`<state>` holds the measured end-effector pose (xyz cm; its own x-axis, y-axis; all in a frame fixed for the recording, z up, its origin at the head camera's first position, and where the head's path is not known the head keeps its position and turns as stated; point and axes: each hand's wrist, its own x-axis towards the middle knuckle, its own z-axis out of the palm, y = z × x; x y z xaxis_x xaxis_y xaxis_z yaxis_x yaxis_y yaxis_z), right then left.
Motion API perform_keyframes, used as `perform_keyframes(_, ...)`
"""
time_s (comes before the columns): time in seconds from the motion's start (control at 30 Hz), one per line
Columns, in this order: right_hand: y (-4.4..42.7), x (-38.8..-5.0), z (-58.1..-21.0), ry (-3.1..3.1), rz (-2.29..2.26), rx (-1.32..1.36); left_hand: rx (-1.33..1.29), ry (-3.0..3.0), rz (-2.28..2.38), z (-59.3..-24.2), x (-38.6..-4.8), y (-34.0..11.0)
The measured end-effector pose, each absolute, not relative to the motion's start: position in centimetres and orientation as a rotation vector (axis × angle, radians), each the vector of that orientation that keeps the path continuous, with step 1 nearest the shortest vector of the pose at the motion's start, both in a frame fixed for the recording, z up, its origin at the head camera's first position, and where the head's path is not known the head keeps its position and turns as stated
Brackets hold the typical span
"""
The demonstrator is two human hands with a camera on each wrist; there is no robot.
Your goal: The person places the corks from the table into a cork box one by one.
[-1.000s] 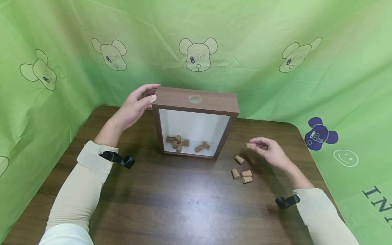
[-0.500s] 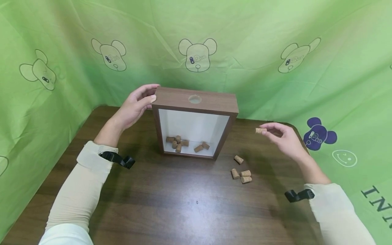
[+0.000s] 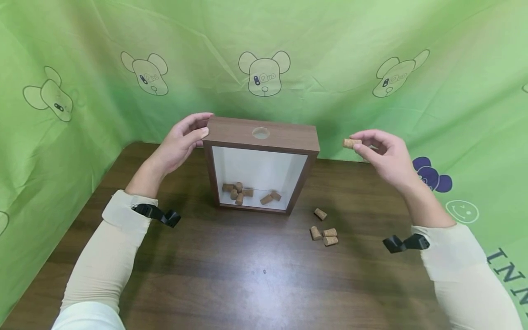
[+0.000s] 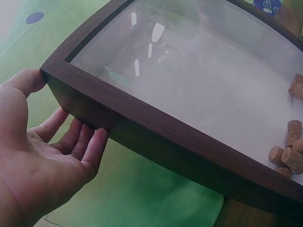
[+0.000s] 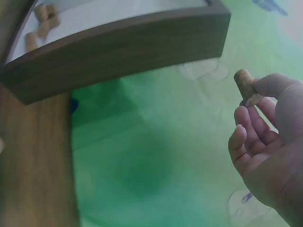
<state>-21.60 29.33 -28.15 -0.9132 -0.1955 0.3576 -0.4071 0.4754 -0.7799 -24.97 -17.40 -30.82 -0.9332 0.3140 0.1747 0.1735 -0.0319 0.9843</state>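
Note:
A brown wooden shadow box [image 3: 264,145] stands upright on the table, with a clear front, white back and a round hole [image 3: 261,133] in its top. My left hand [image 3: 178,143] holds its upper left corner; in the left wrist view the thumb [image 4: 29,81] lies at the front edge and the fingers against the side. Several corks [image 3: 239,192] lie inside on the bottom, in two groups. Right of the box, my right hand [image 3: 385,153] pinches a cork [image 5: 246,87] between thumb and fingers, raised above the table and apart from the box.
Several loose corks [image 3: 323,233] lie on the dark wooden table [image 3: 198,266] to the right of the box. A green curtain [image 3: 330,41] with printed bear heads hangs close behind the box and along both sides.
My right hand has lifted the cork away from the table, first up and to the right, then further up. The left hand and the box have stayed in place.

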Motion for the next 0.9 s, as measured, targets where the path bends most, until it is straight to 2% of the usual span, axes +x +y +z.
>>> perform_keyframes(0.47,22.0,-22.6,-22.9,-2.433,1.49,0.739,0.533,2.098,2.144,-30.8,-24.9,-17.3)
perform_keyframes(0.9,15.8,-23.9,-22.0,-2.477,1.452,0.87,0.533,2.093,2.162,-31.0,-25.0,-17.4)
